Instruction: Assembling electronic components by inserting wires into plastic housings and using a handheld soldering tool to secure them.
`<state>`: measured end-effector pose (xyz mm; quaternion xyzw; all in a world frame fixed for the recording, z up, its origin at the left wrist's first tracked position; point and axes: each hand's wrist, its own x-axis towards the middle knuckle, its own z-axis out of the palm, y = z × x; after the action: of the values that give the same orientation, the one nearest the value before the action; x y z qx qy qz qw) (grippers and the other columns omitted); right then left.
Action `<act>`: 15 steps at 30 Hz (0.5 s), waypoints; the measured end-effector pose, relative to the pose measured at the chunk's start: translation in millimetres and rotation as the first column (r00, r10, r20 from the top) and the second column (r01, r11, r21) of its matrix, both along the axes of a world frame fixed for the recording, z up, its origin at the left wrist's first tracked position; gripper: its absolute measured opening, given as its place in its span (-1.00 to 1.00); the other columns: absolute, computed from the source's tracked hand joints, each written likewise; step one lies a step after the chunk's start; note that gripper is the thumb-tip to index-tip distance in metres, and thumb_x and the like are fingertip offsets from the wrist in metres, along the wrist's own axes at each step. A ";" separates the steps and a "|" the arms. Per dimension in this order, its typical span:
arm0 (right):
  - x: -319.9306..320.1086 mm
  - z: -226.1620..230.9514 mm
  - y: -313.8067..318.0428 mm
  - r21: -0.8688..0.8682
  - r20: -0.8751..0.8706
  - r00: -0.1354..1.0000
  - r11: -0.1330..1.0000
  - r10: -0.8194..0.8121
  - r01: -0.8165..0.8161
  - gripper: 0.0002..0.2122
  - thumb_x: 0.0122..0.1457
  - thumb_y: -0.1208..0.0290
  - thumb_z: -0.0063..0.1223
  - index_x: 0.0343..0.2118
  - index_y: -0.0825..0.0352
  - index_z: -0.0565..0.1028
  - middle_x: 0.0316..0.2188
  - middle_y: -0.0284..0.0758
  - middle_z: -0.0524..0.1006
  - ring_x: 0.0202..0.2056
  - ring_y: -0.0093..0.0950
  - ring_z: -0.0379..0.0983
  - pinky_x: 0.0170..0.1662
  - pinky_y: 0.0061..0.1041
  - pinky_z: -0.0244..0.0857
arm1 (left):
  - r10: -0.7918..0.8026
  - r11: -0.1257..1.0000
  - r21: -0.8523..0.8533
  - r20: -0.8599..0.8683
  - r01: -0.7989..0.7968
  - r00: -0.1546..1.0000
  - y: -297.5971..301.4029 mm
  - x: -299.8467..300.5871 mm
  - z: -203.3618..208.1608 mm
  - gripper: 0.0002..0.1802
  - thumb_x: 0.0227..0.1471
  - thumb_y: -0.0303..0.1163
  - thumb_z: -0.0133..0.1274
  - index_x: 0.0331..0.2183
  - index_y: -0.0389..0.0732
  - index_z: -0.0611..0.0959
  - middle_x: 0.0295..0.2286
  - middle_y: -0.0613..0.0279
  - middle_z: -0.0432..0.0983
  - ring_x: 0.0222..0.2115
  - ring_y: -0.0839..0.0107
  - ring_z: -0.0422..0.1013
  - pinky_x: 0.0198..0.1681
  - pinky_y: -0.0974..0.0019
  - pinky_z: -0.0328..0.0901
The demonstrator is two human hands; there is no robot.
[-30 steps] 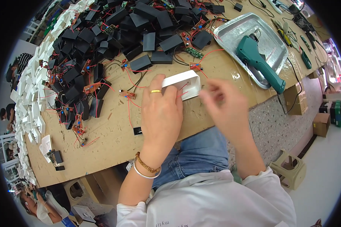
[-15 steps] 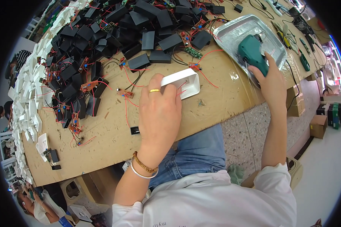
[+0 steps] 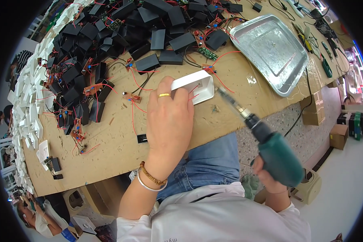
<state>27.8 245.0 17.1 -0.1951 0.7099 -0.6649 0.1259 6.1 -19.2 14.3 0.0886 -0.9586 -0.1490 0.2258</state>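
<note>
My left hand [image 3: 169, 117] is closed on a small open white plastic case [image 3: 195, 78], which it holds tilted above the cardboard-covered table. Thin red wires show inside the case. My right hand [image 3: 268, 179] grips a green electric screwdriver [image 3: 280, 157], slightly blurred. The tool's long bit [image 3: 230, 101] points up and left, its tip a little to the right of the case and apart from it. Just left of my left wrist lies a small black-and-silver part [image 3: 142, 138]. Small reddish circuit boards [image 3: 132, 97] with red wires rest beside the case.
A metal tray [image 3: 270, 44] stands at the right with a red wire in it. Black boxes [image 3: 149, 62] are heaped at the far side, white shells [image 3: 26, 117] along the left. Pliers [image 3: 304, 42] and a green-handled tool [image 3: 326, 66] lie far right. A black cord [image 3: 308, 92] hangs off the edge.
My right hand has lifted the green electric screwdriver from the tray and swung it toward me, its bit now toward the white case. My left hand has stayed nearly still.
</note>
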 end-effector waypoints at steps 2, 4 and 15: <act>1.9 -0.3 -6.4 0.248 -0.144 0.989 0.969 0.014 0.022 -0.91 -0.10 0.52 0.16 -0.51 0.37 0.49 -0.61 -0.34 0.44 -0.62 -0.45 0.38 -0.54 -0.54 0.25 | 0.016 1.000 0.013 0.020 -0.016 1.000 0.1 0.5 2.6 -0.89 -0.07 -0.47 0.10 -0.43 -0.29 0.54 -0.19 0.03 0.37 -0.27 0.06 0.39 -0.28 0.15 0.34; 2.8 -11.5 -8.5 0.238 -0.114 0.993 0.971 0.021 0.007 -0.90 -0.08 0.49 0.17 -0.51 0.36 0.48 -0.61 -0.35 0.44 -0.62 -0.47 0.38 -0.54 -0.55 0.23 | 0.017 1.000 0.002 0.021 -0.017 1.000 -0.8 0.6 2.0 -0.89 -0.06 -0.47 0.10 -0.43 -0.28 0.54 -0.19 0.03 0.37 -0.28 0.06 0.39 -0.29 0.15 0.34; 1.8 -33.7 -29.1 -0.032 0.286 0.958 0.999 0.034 -0.025 -0.35 0.00 0.18 0.23 0.05 0.50 0.23 -0.48 -0.28 0.44 -0.55 -0.54 0.35 -0.43 -0.53 0.31 | 0.004 1.000 -0.013 0.010 -0.004 1.000 -0.5 -1.0 0.6 -0.84 -0.11 -0.45 0.13 -0.47 -0.30 0.50 -0.18 0.05 0.33 -0.37 0.13 0.34 -0.30 0.16 0.31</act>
<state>29.6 215.9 -16.7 -0.1093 0.6718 -0.6941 0.2344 5.0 -19.7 14.9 0.0900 -0.9605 -0.1420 0.2220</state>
